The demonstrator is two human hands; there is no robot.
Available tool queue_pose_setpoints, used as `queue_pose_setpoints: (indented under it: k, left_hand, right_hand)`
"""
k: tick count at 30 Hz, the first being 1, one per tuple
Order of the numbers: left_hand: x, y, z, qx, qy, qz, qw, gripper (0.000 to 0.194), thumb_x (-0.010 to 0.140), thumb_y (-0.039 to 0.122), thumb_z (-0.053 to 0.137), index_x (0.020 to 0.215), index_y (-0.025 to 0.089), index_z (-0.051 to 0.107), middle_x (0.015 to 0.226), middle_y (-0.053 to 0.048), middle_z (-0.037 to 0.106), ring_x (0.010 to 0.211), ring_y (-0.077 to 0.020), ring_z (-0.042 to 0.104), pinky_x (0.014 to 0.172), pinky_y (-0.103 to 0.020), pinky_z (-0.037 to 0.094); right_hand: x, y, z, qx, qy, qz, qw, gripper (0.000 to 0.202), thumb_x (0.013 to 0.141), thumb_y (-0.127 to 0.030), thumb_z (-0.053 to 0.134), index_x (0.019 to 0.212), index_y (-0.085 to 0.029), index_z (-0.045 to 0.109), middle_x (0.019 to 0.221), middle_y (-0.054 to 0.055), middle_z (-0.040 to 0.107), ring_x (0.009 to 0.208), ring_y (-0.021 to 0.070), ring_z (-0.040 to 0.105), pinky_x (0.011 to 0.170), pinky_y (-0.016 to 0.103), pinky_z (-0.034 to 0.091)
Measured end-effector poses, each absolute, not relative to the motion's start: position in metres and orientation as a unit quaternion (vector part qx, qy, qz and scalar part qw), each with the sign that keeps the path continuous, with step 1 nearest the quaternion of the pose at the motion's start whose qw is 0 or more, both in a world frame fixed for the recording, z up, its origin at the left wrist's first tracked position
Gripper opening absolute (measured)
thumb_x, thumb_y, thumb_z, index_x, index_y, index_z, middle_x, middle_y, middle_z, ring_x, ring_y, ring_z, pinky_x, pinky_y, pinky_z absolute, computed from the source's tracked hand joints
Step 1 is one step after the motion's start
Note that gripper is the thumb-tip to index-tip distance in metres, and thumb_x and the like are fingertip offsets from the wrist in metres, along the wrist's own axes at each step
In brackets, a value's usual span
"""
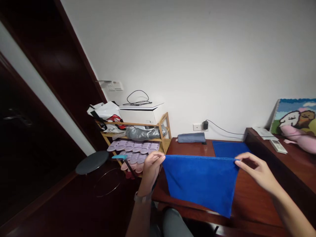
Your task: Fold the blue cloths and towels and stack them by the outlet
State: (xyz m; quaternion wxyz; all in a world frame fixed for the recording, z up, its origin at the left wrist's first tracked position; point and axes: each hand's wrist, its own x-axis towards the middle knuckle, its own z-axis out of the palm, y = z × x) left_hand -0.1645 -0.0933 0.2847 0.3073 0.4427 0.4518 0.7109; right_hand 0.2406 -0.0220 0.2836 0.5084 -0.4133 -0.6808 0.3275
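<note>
A blue cloth [201, 182] hangs stretched between my two hands above the reddish-brown table [256, 200]. My left hand [153, 166] pinches its upper left corner between thumb and fingers. The upper right corner is pinched by my right hand [254, 166]. The cloth's top edge is nearly straight, and its lower edge hangs free, lower on the right side. Behind it, another blue cloth [230, 149] lies flat on the table. A rolled grey-blue cloth [191, 137] rests near the wall.
To the left stands a wooden rack [169, 126] with slippers, bags and a white box [140, 115]. A round stool [92, 162] is further left. On the raised surface at right are a remote [278, 146], a pink plush toy [300, 138] and a picture [295, 113].
</note>
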Motion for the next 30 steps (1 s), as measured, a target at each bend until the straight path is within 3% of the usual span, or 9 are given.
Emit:
queue_pose_setpoints:
  k: [8,13,17,22,24,26,30]
  left_hand:
    - [-0.169,-0.100,0.274,0.452,0.486,0.702,0.259,0.026,0.073,0.040,0.088,0.081,0.022,0.072,0.077,0.001,0.071,0.070,-0.0154,0.064,0.063,-0.024,0.050]
    - [-0.187,-0.001,0.232,0.502,0.528,0.638,0.247,0.027,0.078,0.045,0.083,0.087,0.022,0.073,0.081,-0.001,0.074,0.076,-0.0168,0.069,0.068,-0.025,0.053]
    - [-0.192,0.089,0.182,0.538,0.604,0.557,0.188,0.029,0.088,0.047,0.071,0.096,0.020,0.073,0.088,-0.007,0.078,0.090,-0.0233,0.075,0.082,-0.035,0.060]
    - [-0.164,0.107,0.108,0.550,0.643,0.514,0.140,0.022,0.094,0.035,0.063,0.104,0.021,0.077,0.123,-0.015,0.077,0.126,-0.0321,0.067,0.116,-0.056,0.047]
    - [-0.148,0.079,0.068,0.588,0.641,0.475,0.134,0.024,0.097,0.033,0.058,0.105,0.023,0.079,0.130,-0.013,0.075,0.130,-0.0327,0.065,0.118,-0.056,0.045]
    - [-0.134,0.041,0.025,0.682,0.631,0.364,0.062,0.035,0.104,0.034,0.047,0.122,0.026,0.076,0.146,-0.009,0.067,0.139,-0.0299,0.059,0.119,-0.054,0.046]
    - [-0.124,-0.026,-0.037,0.753,0.626,0.203,-0.013,0.052,0.109,0.039,0.044,0.160,0.034,0.045,0.168,-0.003,0.044,0.154,-0.0273,0.043,0.124,-0.052,0.043]
  right_hand:
    - [0.252,-0.020,0.268,-0.421,-0.661,0.328,0.527,0.038,0.077,-0.060,0.084,0.082,-0.024,0.075,0.084,0.006,0.072,0.074,0.0190,0.065,0.064,0.027,0.057]
    - [0.222,0.064,0.225,-0.445,-0.647,0.372,0.495,0.046,0.080,-0.063,0.079,0.093,-0.020,0.075,0.082,0.006,0.071,0.073,0.0181,0.064,0.063,0.028,0.055]
    - [0.186,0.156,0.170,-0.500,-0.666,0.328,0.445,0.051,0.082,-0.066,0.067,0.098,-0.017,0.075,0.083,0.007,0.075,0.070,0.0194,0.066,0.066,0.033,0.057]
    - [0.141,0.176,0.097,-0.567,-0.659,0.241,0.432,0.051,0.090,-0.057,0.052,0.110,-0.016,0.076,0.112,0.018,0.077,0.106,0.0322,0.072,0.100,0.052,0.056]
    - [0.129,0.144,0.057,-0.565,-0.679,0.217,0.416,0.053,0.095,-0.054,0.046,0.119,-0.016,0.075,0.125,0.019,0.075,0.119,0.0336,0.069,0.109,0.053,0.052]
    - [0.122,0.100,0.011,-0.555,-0.727,0.161,0.370,0.057,0.102,-0.051,0.037,0.137,-0.019,0.069,0.141,0.016,0.069,0.135,0.0308,0.061,0.117,0.050,0.047]
    - [0.119,0.024,-0.064,-0.584,-0.772,0.099,0.232,0.065,0.107,-0.054,0.032,0.162,-0.022,0.044,0.167,0.007,0.045,0.157,0.0282,0.036,0.129,0.052,0.031]
